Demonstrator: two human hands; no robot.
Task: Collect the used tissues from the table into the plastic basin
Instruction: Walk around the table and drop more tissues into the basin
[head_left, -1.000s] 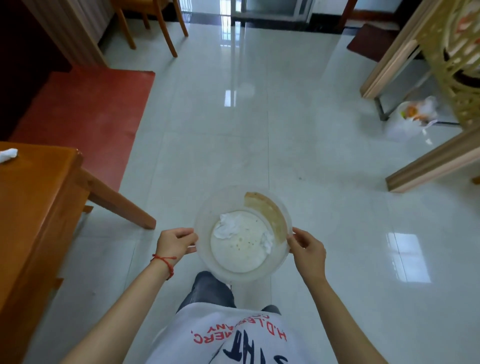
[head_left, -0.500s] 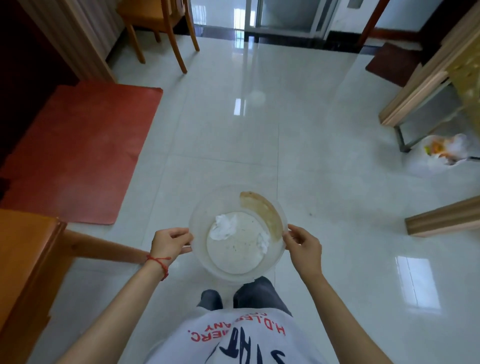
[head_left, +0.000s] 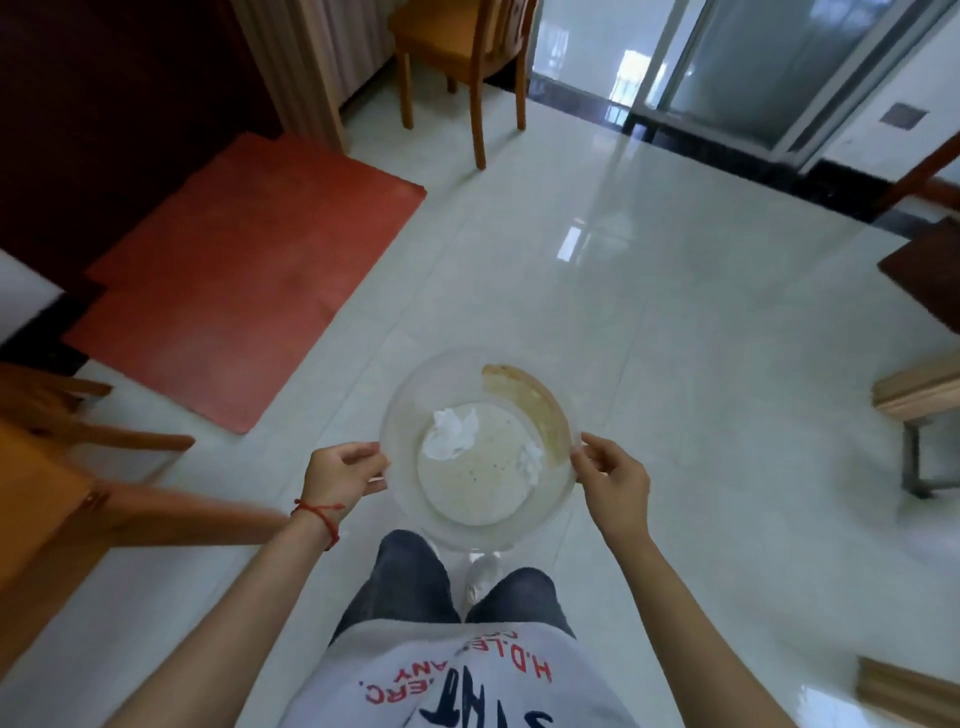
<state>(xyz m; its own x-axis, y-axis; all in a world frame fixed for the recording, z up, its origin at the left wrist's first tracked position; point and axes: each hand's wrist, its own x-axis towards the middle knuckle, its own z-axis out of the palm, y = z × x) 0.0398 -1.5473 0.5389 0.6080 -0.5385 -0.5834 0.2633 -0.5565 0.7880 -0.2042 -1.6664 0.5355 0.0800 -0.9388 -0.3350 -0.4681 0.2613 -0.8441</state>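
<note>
I hold a clear plastic basin (head_left: 415, 389) in front of my waist, above the floor. My left hand (head_left: 340, 473) grips its left rim and my right hand (head_left: 613, 475) grips its right rim. Inside lie a crumpled white tissue (head_left: 449, 434) at the upper left and a smaller white tissue (head_left: 531, 462) near the right side. A brown stained patch (head_left: 530, 402) marks the basin's far right wall. A red string circles my left wrist.
The corner of the orange wooden table (head_left: 36, 488) and its slanted leg are at the left. A red mat (head_left: 234, 270) lies on the glossy tiled floor, a wooden chair (head_left: 457, 47) stands beyond it, and wooden furniture (head_left: 919, 395) is at the right.
The view has swung right and up: the table has slid to the left edge, the chair and door have come into sight. The bag on the floor at the right is gone from view. Both hands keep the basin.
</note>
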